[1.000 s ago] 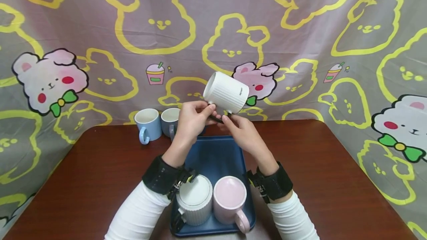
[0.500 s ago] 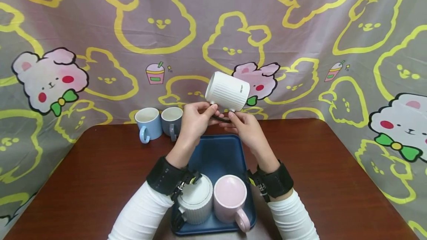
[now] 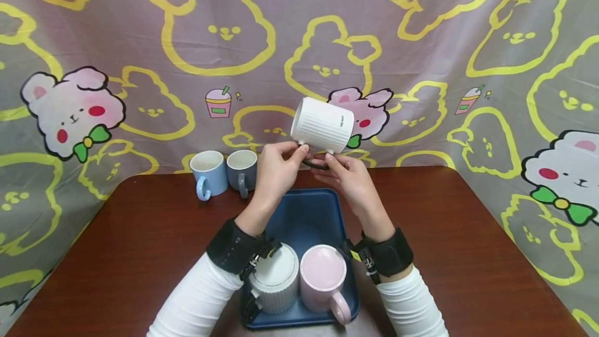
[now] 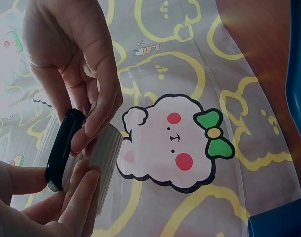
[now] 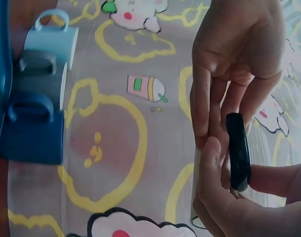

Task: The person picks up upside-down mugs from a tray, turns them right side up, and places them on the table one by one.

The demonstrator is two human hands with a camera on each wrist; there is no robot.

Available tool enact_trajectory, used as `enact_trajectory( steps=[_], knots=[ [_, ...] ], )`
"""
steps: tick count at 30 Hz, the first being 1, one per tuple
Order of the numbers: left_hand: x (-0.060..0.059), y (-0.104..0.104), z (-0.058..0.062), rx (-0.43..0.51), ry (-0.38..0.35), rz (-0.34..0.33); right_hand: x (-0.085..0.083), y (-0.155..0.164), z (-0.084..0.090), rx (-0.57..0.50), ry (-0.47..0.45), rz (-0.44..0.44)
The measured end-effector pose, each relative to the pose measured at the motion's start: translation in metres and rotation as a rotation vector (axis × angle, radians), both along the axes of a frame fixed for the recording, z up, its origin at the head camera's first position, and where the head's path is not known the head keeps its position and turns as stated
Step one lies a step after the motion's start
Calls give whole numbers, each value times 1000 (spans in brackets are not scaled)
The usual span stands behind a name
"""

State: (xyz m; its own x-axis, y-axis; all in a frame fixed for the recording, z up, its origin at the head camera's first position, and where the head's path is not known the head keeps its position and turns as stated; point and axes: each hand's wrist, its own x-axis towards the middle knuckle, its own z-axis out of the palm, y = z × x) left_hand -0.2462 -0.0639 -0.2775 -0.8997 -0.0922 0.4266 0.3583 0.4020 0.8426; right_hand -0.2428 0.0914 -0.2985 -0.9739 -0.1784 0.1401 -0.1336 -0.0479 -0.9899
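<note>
A white ribbed mug (image 3: pixel 323 125) with a black handle (image 3: pixel 316 164) is held up in the air in the head view, tilted on its side with the handle downward. My left hand (image 3: pixel 279 169) pinches the handle's left end between thumb and fingers. At its other end, my right hand (image 3: pixel 352 181) grips the same handle, thumb close under the mug's wall. Both wrist views show the black handle (image 4: pixel 64 148) between the fingers of the two hands, with part of the ribbed wall behind them.
Below the hands lies a blue tray (image 3: pixel 304 217), bearing an upside-down pale ribbed mug (image 3: pixel 275 274) and a pink mug (image 3: pixel 323 274). Back left stand a light blue mug (image 3: pixel 212 173) and a grey mug (image 3: pixel 243 165). A dark blue mug (image 5: pixel 31 140) shows beside them in the right wrist view.
The white mug and both hands have shifted slightly right and a little upward. Both hands keep their hold on the handle.
</note>
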Motion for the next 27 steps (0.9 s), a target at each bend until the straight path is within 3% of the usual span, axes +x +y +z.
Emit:
enact_trajectory(
  steps=[4, 11, 21, 27],
  knots=[
    [0, 1, 0, -9, -8, 8, 0, 1, -1, -91, -20, 30],
    [2, 4, -1, 14, -48, 8, 1, 1, 1, -354, -104, 91],
    [3, 5, -4, 105, -109, -59, 3, -1, 1, -492, -172, 100],
    [2, 5, -6, 152, -129, -89, 4, -1, 0, -523, -184, 93]
  ],
)
